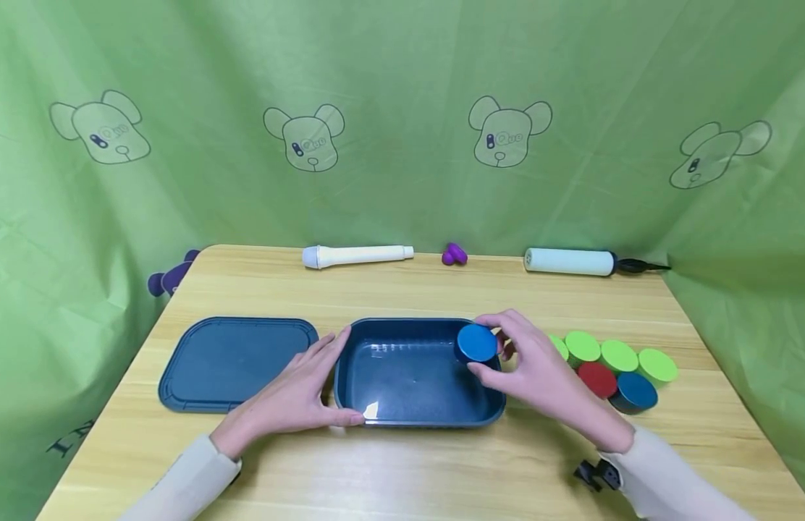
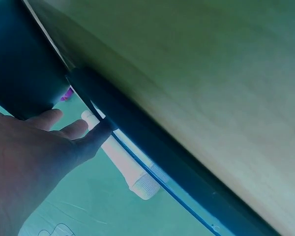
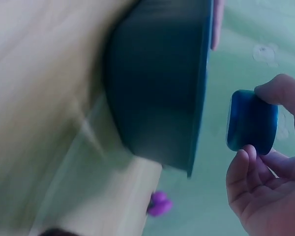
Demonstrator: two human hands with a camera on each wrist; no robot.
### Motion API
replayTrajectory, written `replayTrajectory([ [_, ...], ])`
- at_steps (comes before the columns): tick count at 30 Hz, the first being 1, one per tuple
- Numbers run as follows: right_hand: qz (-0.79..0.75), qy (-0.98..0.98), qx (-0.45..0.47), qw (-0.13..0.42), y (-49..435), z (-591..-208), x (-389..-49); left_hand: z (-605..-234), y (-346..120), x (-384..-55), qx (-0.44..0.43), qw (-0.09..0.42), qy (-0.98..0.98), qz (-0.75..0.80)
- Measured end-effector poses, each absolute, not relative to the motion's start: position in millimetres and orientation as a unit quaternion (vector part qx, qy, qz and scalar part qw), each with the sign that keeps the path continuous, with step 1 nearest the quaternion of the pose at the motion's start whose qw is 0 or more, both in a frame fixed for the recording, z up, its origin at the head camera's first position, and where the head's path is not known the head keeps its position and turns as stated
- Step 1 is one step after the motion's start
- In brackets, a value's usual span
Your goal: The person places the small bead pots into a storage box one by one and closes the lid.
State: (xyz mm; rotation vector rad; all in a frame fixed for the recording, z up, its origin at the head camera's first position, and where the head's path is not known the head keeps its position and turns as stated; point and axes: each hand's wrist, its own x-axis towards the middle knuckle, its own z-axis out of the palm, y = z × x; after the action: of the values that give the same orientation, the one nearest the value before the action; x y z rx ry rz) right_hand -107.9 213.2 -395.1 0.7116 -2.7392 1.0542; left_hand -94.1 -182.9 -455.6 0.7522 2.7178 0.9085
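A dark blue open plastic box (image 1: 415, 383) stands on the table. At its left end my left hand (image 1: 298, 394) spreads its thumb and straight fingers along the side, the thumb at the near corner. My right hand (image 1: 536, 365) pinches a short blue cylinder (image 1: 477, 343) between thumb and fingers over the box's right end. In the right wrist view the cylinder (image 3: 252, 122) is held above the rim level. To the right of the box, several lime-green cylinders (image 1: 619, 356), a red one (image 1: 596, 380) and a darker blue one (image 1: 635, 393) sit grouped together.
A matching dark blue lid (image 1: 239, 362) lies flat left of the box. Along the back edge are a white microphone (image 1: 360, 255), a small purple object (image 1: 454, 254) and a pale blue hand pump (image 1: 570, 262) with a black tip. A green curtain (image 1: 402, 145) hangs behind the table.
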Motion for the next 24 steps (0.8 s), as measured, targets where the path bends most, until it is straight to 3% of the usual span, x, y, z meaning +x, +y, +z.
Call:
replayTrajectory([
  [24,0.327,-0.910,0.256,-0.017,135.9,-404.8,-119.1,-456.0,-182.4,-94.7,0.248,0.096,0.913,0.309],
])
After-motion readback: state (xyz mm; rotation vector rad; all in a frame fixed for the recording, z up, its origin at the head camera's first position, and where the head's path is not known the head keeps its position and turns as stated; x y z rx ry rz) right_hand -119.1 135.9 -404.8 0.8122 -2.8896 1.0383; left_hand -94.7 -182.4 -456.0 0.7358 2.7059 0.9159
